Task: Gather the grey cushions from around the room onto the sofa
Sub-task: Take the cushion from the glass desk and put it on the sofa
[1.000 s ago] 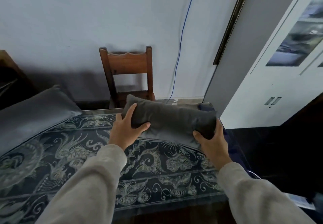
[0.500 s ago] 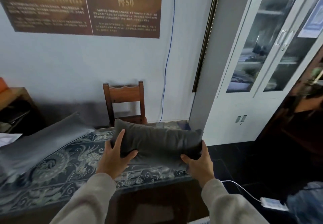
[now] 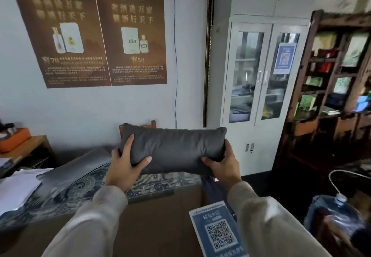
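Between the two hands, in the head view, the grey cushion [image 3: 173, 149] was held up in the air above the patterned tabletop [image 3: 80, 188], with its long axis lying left to right across the body. The left hand [image 3: 125, 168] was closed on the left end, with the fingers [image 3: 128, 142] spread over the front and the thumb below. The right hand [image 3: 222, 165] was clamped on the lower right corner. Both hands were equally near, one at each end. A second grey cushion [image 3: 78, 166] lay on the tabletop to the left, apart from the hands. No sofa showed, so I judge the cushion had to be carried away, probably after a turn of the body.
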